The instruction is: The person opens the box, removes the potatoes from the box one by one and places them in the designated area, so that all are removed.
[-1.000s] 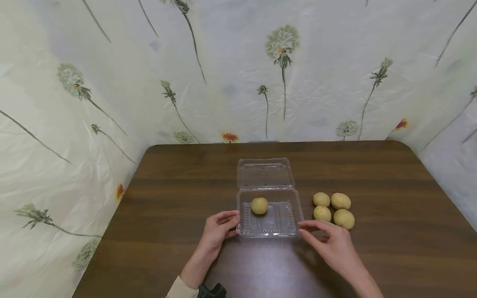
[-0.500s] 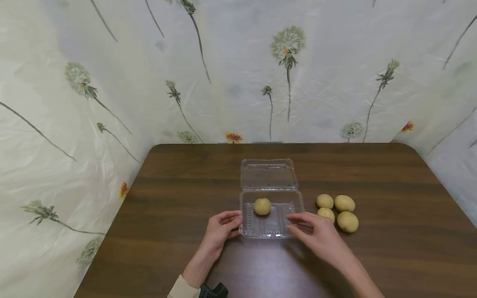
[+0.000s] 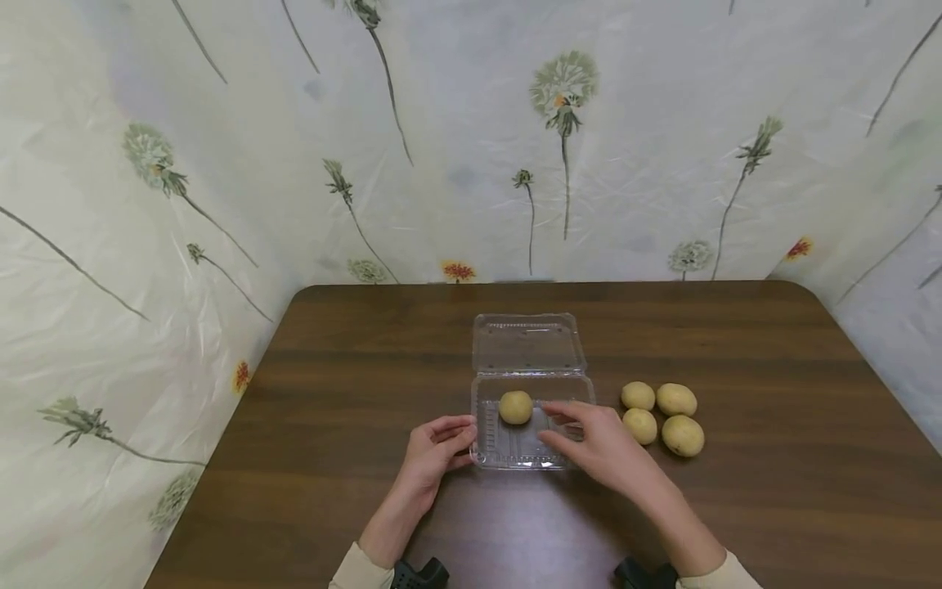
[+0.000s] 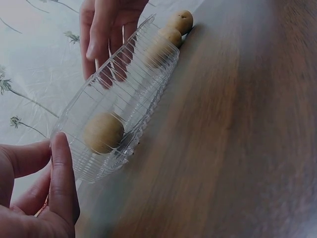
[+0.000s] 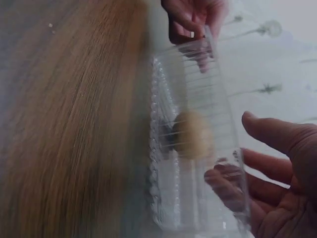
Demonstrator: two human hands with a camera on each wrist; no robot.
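A clear plastic clamshell container (image 3: 526, 452) lies on the table with its lid (image 3: 527, 348) folded back. One round yellowish potato (image 3: 515, 407) sits in its base, left of the middle. My left hand (image 3: 434, 451) pinches the base's left rim between thumb and fingers, seen close in the left wrist view. Over the right half of the base hovers my right hand (image 3: 598, 443), fingers spread apart and holding nothing. Its fingertips are just right of the potato. In the right wrist view that potato (image 5: 192, 135) shows blurred through the clear wall.
Several more potatoes (image 3: 683, 436) lie grouped on the brown wooden table (image 3: 368, 352), right of the container and beside the right hand. A flower-patterned plastic sheet (image 3: 456, 123) stands behind the table and along its sides.
My right hand has let go of the container's right rim and moved left over the base, toward the potato. The left hand keeps its hold on the left rim.
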